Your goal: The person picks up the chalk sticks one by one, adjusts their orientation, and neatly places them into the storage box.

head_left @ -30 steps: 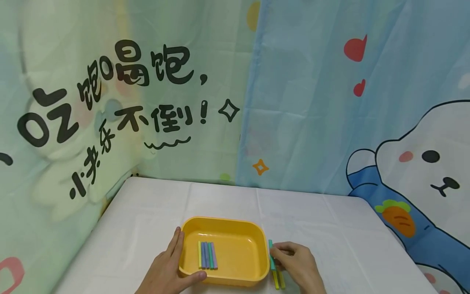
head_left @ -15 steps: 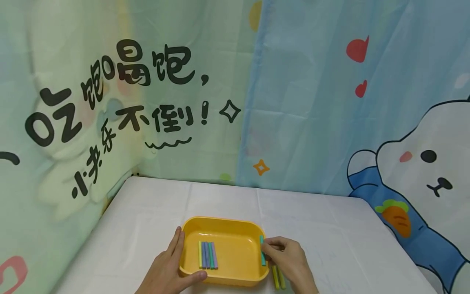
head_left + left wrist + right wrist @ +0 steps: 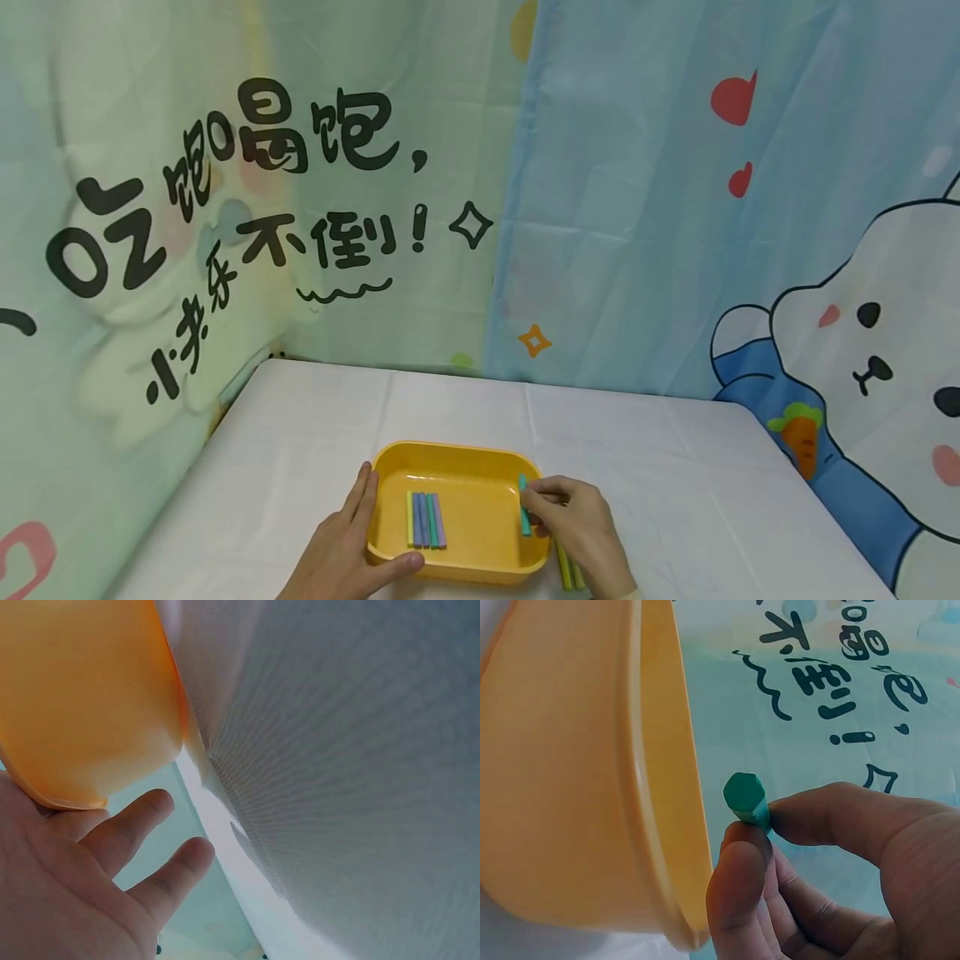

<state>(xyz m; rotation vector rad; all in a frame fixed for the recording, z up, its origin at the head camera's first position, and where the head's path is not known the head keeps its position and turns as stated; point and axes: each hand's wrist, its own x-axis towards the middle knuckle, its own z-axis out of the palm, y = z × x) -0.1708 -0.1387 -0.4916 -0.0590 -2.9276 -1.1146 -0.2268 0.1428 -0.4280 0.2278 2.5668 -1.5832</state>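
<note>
My right hand (image 3: 576, 521) pinches a green six-sided stick (image 3: 524, 507) between thumb and fingertips, over the right end of a yellow tray (image 3: 487, 575). In the right wrist view the flat end of this green stick (image 3: 744, 793) points toward the camera, beside the tray wall (image 3: 562, 772). Inside the tray, toward the left, several thin sticks (image 3: 425, 521) in yellow, blue, green and purple lie side by side. My left hand (image 3: 341, 537) rests against the tray's left side with fairly straight fingers, its thumb along the front rim. The left wrist view shows its fingers (image 3: 124, 832) spread beneath the tray's edge.
Two yellow-green sticks (image 3: 568, 569) lie on the white tabletop (image 3: 675, 475) just right of the tray, partly covered by my right hand. Printed cloth hangings (image 3: 390, 183) with lettering and a cartoon animal stand behind and beside the table.
My right hand has carried the green stick leftward, from beside the tray, above the two yellow-green sticks, to over the tray's right end. My left hand and the tray have stayed put.
</note>
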